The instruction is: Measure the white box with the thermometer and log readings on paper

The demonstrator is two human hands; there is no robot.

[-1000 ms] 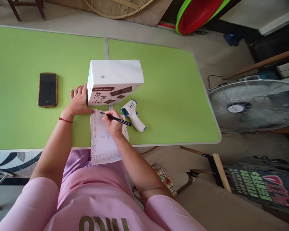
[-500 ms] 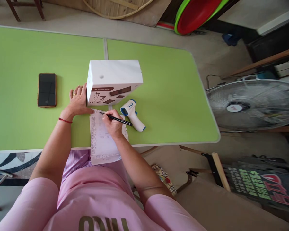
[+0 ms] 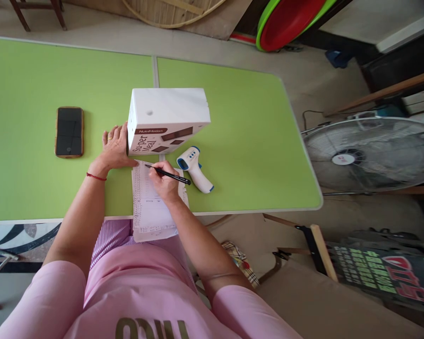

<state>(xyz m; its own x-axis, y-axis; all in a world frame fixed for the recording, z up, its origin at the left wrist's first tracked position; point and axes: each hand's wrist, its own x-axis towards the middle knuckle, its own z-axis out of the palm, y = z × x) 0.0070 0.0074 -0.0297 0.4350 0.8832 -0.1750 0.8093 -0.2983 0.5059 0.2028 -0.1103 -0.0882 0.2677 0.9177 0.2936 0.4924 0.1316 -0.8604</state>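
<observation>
Pinching a black pen (image 3: 167, 174) in its grip, the right hand (image 3: 165, 182) rests over handwritten sheets (image 3: 148, 214) at the lower centre of the frame; whether the pen's tip touches the paper is too small to tell. Further left, the left hand (image 3: 116, 151) has its grip spread, fingers along the left side of a white box (image 3: 169, 106), thumb at the sheets' upper left corner. The sheets overhang the lower edge of the green counter (image 3: 250, 141). Right of the pen lies a white-and-blue thermometer (image 3: 196, 170); a phone (image 3: 69, 132) lies flat toward the left.
</observation>
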